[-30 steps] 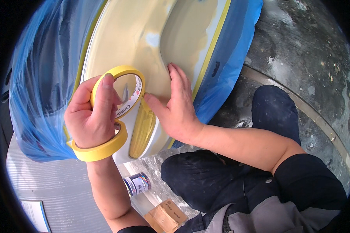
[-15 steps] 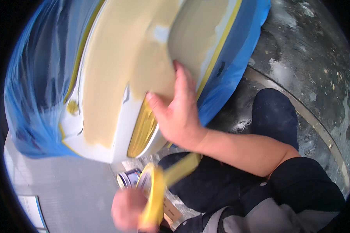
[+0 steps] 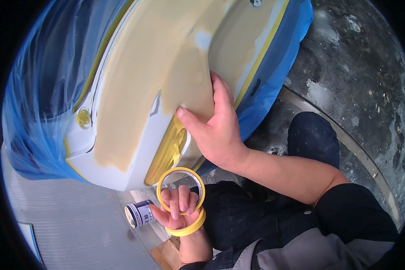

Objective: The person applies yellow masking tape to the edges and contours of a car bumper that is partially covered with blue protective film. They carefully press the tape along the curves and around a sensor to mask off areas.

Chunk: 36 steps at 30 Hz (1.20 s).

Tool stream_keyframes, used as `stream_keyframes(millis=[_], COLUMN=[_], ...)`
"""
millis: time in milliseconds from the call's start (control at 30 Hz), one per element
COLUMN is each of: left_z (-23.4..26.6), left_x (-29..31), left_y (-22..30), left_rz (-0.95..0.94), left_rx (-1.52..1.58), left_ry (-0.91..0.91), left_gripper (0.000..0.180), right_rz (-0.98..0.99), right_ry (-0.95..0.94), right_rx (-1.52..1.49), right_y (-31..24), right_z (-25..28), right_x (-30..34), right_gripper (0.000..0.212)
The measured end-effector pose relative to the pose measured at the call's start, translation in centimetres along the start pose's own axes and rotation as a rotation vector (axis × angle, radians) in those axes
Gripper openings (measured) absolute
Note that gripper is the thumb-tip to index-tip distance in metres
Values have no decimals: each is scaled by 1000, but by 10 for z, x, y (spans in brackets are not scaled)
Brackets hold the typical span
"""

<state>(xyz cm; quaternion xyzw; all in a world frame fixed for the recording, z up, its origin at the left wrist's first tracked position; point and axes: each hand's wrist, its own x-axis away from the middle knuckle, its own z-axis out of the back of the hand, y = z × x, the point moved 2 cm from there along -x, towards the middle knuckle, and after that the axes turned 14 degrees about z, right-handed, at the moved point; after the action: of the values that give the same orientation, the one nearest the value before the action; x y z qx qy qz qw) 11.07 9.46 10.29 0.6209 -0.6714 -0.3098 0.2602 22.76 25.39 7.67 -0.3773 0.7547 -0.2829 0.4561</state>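
A car bumper (image 3: 135, 90) with beige sanded patches over white lies before me. My right hand (image 3: 222, 130) rests on it, open, thumb at the upper tip of a slot covered in yellow masking tape (image 3: 159, 153) and fingers along the bumper's contour. A loose, crumpled strip of tape (image 3: 177, 146) stands up from the slot. Below it, my left hand (image 3: 182, 202) has its fingers curled through an upright roll of yellow masking tape (image 3: 181, 169). A second yellow tape roll (image 3: 189, 230) sits around the base of that hand.
Blue plastic film (image 3: 36, 135) drapes the left side and a blue strip (image 3: 274, 85) edges the right. A small labelled can (image 3: 139, 213) lies near my left hand, above a brown cardboard piece (image 3: 166, 252). A metal strip (image 3: 342, 130) crosses the stained floor.
My left hand has moved up and right toward the taped slot, and the tape strip that trailed from the roll is now at the slot. My right hand stays on the bumper.
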Motion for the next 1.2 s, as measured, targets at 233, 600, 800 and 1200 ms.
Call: stream_keyframes(millis=[233,600,800,1200], left_z=[-27,-70,-50,-39], left_x=[-14,-32,-59,-77], left_y=[1,1,-3,-11], left_rz=[-61,-604,-691,-763], left_rx=[-213,-2195,-2206,-2292], left_ry=[-113,144,250,331], left_gripper=[60,58,43,35], right_rz=[-33,-53,-105,-153], right_ry=[-3,-68,-29,4], right_rx=[1,-14,-137,-206], right_y=[-4,-4,1,-2], right_z=[2,9,8,2], right_x=[-3,-5,-7,-9], right_gripper=[87,91,92,89])
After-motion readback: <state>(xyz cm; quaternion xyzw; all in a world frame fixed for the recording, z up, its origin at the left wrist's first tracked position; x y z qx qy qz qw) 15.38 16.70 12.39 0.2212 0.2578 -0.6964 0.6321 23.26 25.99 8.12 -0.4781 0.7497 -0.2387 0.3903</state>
